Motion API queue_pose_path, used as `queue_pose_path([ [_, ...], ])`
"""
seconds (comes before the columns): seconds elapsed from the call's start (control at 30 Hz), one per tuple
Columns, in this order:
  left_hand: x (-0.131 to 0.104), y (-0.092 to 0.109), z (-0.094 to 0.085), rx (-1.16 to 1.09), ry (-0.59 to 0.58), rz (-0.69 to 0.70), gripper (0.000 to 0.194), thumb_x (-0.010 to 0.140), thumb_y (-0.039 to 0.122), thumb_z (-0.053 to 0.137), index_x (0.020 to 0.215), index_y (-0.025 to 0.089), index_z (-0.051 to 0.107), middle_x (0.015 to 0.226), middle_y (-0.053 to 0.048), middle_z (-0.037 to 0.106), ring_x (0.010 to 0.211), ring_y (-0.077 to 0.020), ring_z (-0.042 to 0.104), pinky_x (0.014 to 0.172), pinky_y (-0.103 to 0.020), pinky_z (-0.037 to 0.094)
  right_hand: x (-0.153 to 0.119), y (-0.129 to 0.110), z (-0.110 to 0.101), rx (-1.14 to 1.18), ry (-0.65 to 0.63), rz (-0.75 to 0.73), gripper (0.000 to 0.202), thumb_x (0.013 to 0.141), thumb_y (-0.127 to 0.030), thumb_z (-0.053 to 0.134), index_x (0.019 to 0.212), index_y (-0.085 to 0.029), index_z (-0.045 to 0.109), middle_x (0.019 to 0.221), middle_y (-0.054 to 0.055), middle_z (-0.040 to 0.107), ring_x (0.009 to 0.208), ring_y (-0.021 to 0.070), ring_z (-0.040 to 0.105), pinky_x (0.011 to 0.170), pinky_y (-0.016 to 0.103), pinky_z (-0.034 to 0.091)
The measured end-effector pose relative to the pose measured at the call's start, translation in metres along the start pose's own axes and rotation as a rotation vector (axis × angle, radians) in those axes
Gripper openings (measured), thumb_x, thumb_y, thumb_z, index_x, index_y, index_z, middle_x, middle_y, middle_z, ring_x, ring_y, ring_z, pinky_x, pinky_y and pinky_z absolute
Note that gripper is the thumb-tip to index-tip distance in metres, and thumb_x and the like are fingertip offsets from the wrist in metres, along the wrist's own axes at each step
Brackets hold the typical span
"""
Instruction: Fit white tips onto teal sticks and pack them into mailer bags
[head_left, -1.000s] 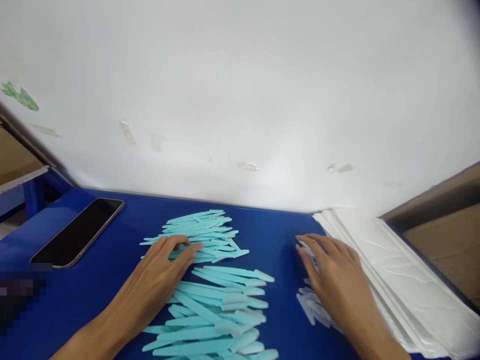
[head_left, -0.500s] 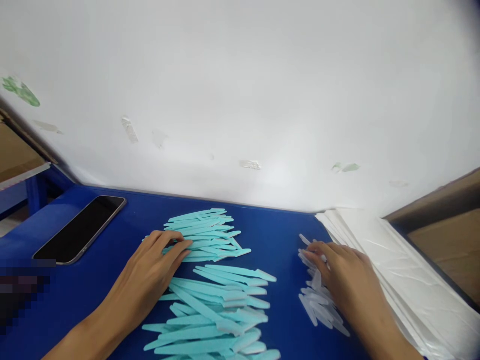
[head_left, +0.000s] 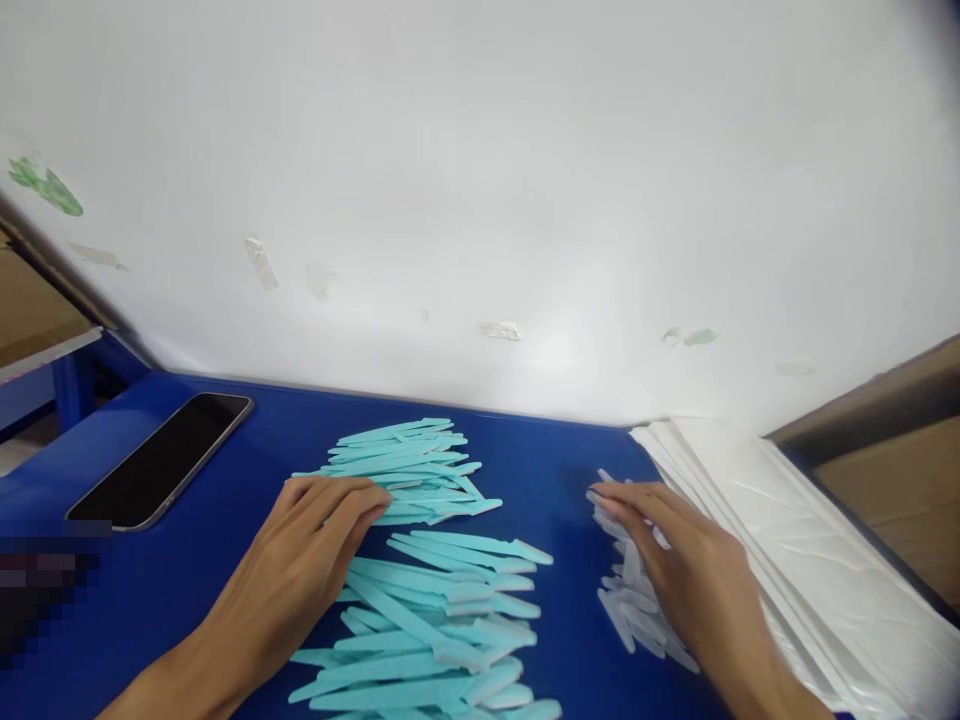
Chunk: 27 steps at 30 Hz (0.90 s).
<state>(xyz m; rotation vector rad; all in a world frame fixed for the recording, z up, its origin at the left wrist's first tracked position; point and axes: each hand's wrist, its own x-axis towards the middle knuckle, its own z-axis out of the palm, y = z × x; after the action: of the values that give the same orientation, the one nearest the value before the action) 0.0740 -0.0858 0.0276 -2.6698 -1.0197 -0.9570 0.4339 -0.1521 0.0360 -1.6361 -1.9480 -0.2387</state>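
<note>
Turquoise flat sticks with narrow tips lie in two heaps on the blue table, an upper heap (head_left: 420, 460) and a lower heap (head_left: 427, 625). My left hand (head_left: 322, 530) rests at the left side of the upper heap, thumb and fingertips pressed together at the sticks; what lies between them is hidden. On the right, small translucent caps (head_left: 634, 610) form a loose pile. My right hand (head_left: 686, 550) is over the top of that pile, with thumb and forefinger closed around a translucent cap.
A phone (head_left: 161, 460) lies on the blue table (head_left: 270, 430) at the left. Flat white packets (head_left: 817, 540) are stacked at the right. A white wall (head_left: 480, 200) rises behind; cardboard (head_left: 37, 300) is at the left edge.
My left fingertips have drawn together and moved slightly right. My right thumb and forefinger have shifted a little left at the top of the cap pile.
</note>
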Motion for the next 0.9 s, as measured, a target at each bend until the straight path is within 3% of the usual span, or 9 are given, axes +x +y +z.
queue_pose_path([
  [0.1,-0.002,0.006,0.001,-0.068,-0.022,-0.036,0.014,0.105,0.013,0.05,0.116,0.017,0.058,0.103,-0.004,0.068,0.094,-0.017,0.062,0.088,-0.032,0.044,-0.002,-0.012,0.005,0.171,-0.03,-0.02,0.017,0.105,-0.024,0.053,0.11,-0.027,0.069,0.102,-0.001,0.076,0.092,0.0178,0.074,0.091,0.031,0.056],
  [0.2,-0.004,0.013,0.0,-0.181,-0.092,-0.116,0.02,0.107,0.013,0.044,0.12,0.019,0.057,0.101,-0.003,0.064,0.092,-0.0157,0.061,0.082,-0.028,0.047,-0.005,-0.022,0.011,0.272,-0.061,-0.025,0.02,0.104,-0.019,0.055,0.115,-0.027,0.069,0.108,0.0,0.076,0.099,0.0171,0.073,0.088,0.029,0.058],
  [0.33,-0.006,0.025,-0.006,-0.263,-0.163,-0.161,0.025,0.108,0.018,0.038,0.127,0.02,0.055,0.102,-0.004,0.061,0.086,-0.0147,0.063,0.073,-0.024,0.05,-0.009,-0.034,0.012,0.352,-0.027,-0.144,0.033,0.1,-0.01,0.059,0.13,-0.024,0.065,0.111,0.001,0.077,0.097,0.0153,0.073,0.091,0.027,0.058],
  [0.43,-0.006,0.031,-0.008,-0.203,-0.178,-0.139,0.024,0.108,0.025,0.042,0.127,0.021,0.057,0.105,-0.005,0.06,0.081,-0.0147,0.063,0.067,-0.024,0.05,-0.008,-0.043,0.008,0.424,0.029,-0.221,0.035,0.096,-0.004,0.063,0.127,-0.021,0.066,0.106,0.002,0.079,0.091,0.0142,0.074,0.088,0.025,0.059],
  [0.57,-0.006,0.032,-0.006,-0.173,-0.137,-0.037,0.028,0.107,0.017,0.039,0.128,0.021,0.057,0.096,-0.004,0.06,0.068,-0.0133,0.059,0.057,-0.024,0.046,-0.004,-0.052,0.003,0.519,0.069,-0.232,0.031,0.092,0.001,0.065,0.116,-0.018,0.072,0.098,0.004,0.079,0.086,0.0159,0.074,0.079,0.025,0.062],
  [0.73,0.0,0.035,-0.013,-0.225,-0.188,-0.014,0.026,0.108,0.018,0.036,0.123,0.021,0.057,0.093,-0.004,0.063,0.078,-0.0157,0.064,0.066,-0.025,0.052,-0.004,-0.054,0.003,0.628,0.029,-0.216,0.03,0.091,0.002,0.065,0.113,-0.017,0.072,0.096,0.004,0.079,0.086,0.0164,0.075,0.078,0.026,0.063],
  [0.9,-0.003,0.038,-0.016,-0.183,-0.145,0.02,0.026,0.108,0.017,0.036,0.123,0.021,0.056,0.1,-0.007,0.068,0.089,-0.0178,0.068,0.074,-0.026,0.054,-0.006,-0.055,0.005,0.641,-0.02,-0.278,0.034,0.092,0.003,0.064,0.119,-0.017,0.069,0.099,0.005,0.08,0.086,0.0169,0.075,0.076,0.028,0.062],
])
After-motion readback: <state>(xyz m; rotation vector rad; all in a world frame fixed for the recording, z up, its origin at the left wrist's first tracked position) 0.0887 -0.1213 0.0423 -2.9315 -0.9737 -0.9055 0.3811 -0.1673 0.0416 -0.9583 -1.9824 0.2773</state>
